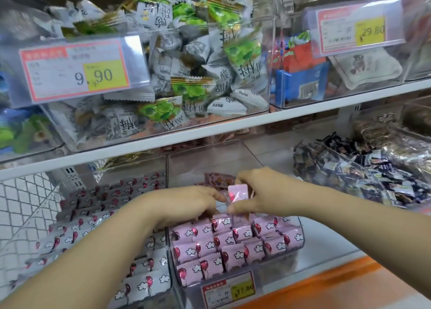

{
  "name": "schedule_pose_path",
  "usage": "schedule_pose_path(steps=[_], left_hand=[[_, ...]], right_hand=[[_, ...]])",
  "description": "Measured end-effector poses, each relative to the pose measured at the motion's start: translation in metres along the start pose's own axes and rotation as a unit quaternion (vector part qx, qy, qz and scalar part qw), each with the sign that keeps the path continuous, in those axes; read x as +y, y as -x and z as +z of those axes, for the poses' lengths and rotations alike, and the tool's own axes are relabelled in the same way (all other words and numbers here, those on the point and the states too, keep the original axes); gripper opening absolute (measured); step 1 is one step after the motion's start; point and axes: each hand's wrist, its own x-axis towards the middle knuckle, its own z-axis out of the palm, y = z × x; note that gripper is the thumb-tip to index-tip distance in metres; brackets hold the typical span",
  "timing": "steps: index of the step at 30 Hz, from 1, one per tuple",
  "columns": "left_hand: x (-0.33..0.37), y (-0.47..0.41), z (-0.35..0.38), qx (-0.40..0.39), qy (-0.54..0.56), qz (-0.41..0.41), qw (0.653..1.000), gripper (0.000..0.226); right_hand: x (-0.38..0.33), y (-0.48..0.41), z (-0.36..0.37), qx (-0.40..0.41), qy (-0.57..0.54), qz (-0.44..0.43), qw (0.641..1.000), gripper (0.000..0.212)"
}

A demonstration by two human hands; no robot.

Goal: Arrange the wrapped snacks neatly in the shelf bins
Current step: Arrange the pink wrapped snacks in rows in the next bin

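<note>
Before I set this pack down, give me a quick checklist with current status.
1. Right hand pinches the pink pack: ok.
2. Pack matches the pink bin, not the white bin beside it: ok.
3. Front rows upright, aligned: ok.
4. Free slot under the pack: cannot tell, hands hide it.
5. Left hand, its grip: cannot tell.

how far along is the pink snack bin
Done: the front pink snacks stand in tidy rows in the clear bin. In hand: the right hand pinches one pink pack above them, the left hand beside it. Left: a few loose packs lie at the bin's back.
</note>
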Motion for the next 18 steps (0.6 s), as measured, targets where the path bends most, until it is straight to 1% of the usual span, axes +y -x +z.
schedule_pose_path(steps=[2,3,5,7,9,11,13,18], left_hand=[[-0.001,-0.002,-0.002,-0.007,0.048,-0.008,0.999,0.028],[-0.002,-0.003,-0.003,-0.013,0.053,-0.014,0.998,0.03],[0.0,-0.005,-0.005,-0.028,0.028,-0.019,0.999,0.033],[0.004,-0.005,-0.006,-0.048,-0.013,-0.015,0.999,0.037],[0.004,-0.004,-0.008,-0.065,-0.025,-0.018,0.997,0.038],[0.003,-0.003,-0.011,-0.067,-0.021,-0.019,0.997,0.038],[0.003,-0.003,-0.014,-0.051,-0.03,-0.014,0.998,0.038],[-0.002,-0.011,-0.02,-0.047,-0.002,-0.015,0.999,0.037]], right_hand=[[-0.002,-0.003,0.002,-0.053,0.022,-0.003,0.998,0.045],[-0.002,-0.004,0.002,-0.08,0.03,-0.01,0.996,0.049],[-0.003,-0.004,0.002,-0.123,0.048,-0.02,0.991,0.046],[-0.003,-0.005,0.001,-0.146,0.058,-0.018,0.987,0.039],[-0.004,-0.006,0.001,-0.161,0.062,-0.015,0.985,0.039],[-0.002,-0.008,0.001,-0.157,0.053,-0.018,0.986,0.035],[-0.001,-0.01,-0.001,-0.138,0.04,-0.019,0.989,0.031],[0.001,-0.011,-0.002,-0.114,0.029,-0.032,0.993,0.035]])
